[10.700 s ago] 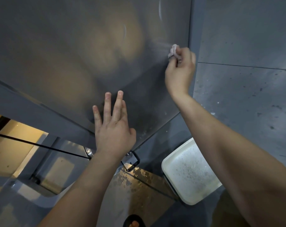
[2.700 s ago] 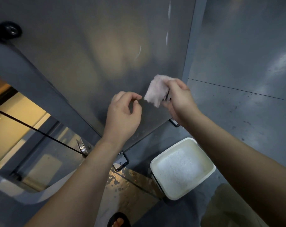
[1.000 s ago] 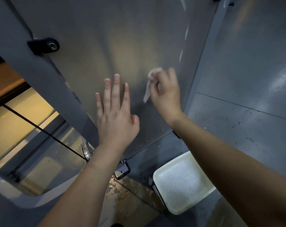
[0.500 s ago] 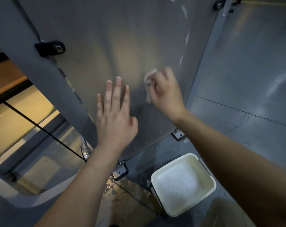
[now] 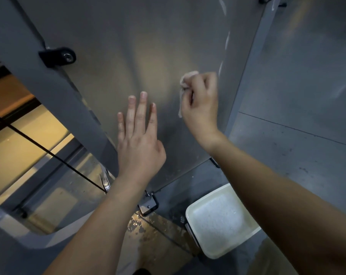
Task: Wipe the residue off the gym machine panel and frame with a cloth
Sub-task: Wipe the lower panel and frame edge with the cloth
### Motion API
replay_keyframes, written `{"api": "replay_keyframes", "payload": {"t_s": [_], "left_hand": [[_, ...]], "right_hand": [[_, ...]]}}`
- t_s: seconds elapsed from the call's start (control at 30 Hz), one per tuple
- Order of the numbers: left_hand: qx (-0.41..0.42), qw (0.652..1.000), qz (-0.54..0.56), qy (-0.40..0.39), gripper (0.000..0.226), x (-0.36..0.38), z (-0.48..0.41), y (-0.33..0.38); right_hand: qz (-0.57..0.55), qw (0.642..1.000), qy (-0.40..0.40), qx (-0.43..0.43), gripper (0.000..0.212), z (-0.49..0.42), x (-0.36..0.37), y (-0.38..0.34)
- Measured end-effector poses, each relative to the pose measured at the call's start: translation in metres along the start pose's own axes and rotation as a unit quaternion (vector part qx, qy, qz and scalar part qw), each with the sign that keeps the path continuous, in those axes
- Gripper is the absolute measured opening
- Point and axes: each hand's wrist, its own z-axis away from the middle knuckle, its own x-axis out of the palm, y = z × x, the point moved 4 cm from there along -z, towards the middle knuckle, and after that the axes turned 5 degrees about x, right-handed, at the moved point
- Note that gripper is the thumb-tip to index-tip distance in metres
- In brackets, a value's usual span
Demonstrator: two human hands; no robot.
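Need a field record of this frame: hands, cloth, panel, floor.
left hand: flat on panel, fingers straight
right hand: grips cloth against panel
cloth: pale, bunched, one end hanging down beside the hand
panel: grey metal, white streaks above right of cloth
floor: white tub of foamy water, wet patch beside it

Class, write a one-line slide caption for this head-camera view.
The left hand lies flat on the grey panel while the right hand holds a pale cloth against it; foamy tub below.
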Motion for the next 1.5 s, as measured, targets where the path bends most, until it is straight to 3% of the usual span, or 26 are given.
{"api": "replay_keyframes", "payload": {"t_s": [0.07,0.13,0.27,0.33,0.43,0.53,0.67,0.83,0.9,0.97,1.17,1.23,1.33,1.37,1.5], "left_hand": [[0.004,1.0,-0.002,0.002,0.087,-0.001,0.0,-0.001],[0.007,1.0,-0.004,0.003,0.086,-0.002,0.001,-0.002],[0.01,1.0,-0.012,0.001,0.086,-0.003,0.003,-0.003],[0.013,1.0,-0.014,-0.001,0.086,-0.002,0.005,-0.002],[0.012,1.0,-0.02,-0.004,0.088,-0.001,0.005,-0.001],[0.005,1.0,-0.021,0.001,0.088,0.002,0.004,0.001],[-0.009,1.0,-0.006,0.016,0.086,0.004,0.002,0.006],[-0.023,0.999,0.018,0.027,0.072,0.005,-0.002,0.017],[-0.016,0.999,0.026,0.037,0.069,0.006,-0.006,0.025],[-0.004,0.999,0.032,0.042,0.072,0.01,-0.013,0.033],[-0.008,0.999,-0.001,0.033,0.09,0.03,-0.027,0.035],[-0.017,0.999,-0.014,0.029,0.096,0.037,-0.029,0.033],[-0.025,0.999,-0.023,0.036,0.101,0.043,-0.03,0.032],[-0.026,0.999,-0.024,0.037,0.103,0.044,-0.03,0.032],[-0.027,0.998,-0.029,0.038,0.103,0.046,-0.029,0.03]], "right_hand": [[0.04,0.989,-0.107,-0.094,0.024,0.036,0.014,-0.002],[0.077,0.974,-0.166,-0.133,0.021,0.048,0.014,0.011],[0.034,0.999,-0.027,-0.003,0.018,0.003,-0.002,0.013],[0.007,1.0,0.012,0.007,0.025,-0.001,0.0,0.006],[0.022,0.998,-0.052,-0.035,0.035,0.032,0.018,0.009],[0.073,0.985,-0.083,-0.131,0.047,0.071,0.03,0.028],[0.072,0.982,-0.091,-0.147,0.053,0.058,0.028,0.044],[0.025,0.999,0.009,-0.023,0.046,0.028,0.018,0.05],[0.031,0.999,-0.004,-0.015,0.042,0.035,0.016,0.05],[0.026,0.999,-0.016,0.016,0.039,0.034,0.007,0.06],[-0.041,0.967,0.116,0.222,0.027,-0.029,-0.03,0.089],[-0.032,0.975,0.092,0.198,0.029,-0.02,-0.02,0.075],[-0.01,0.996,-0.017,0.084,0.024,0.011,-0.01,0.06],[-0.002,0.997,-0.017,0.081,0.021,0.005,-0.013,0.066],[-0.025,0.971,0.113,0.21,0.021,-0.031,-0.021,0.081]]}}
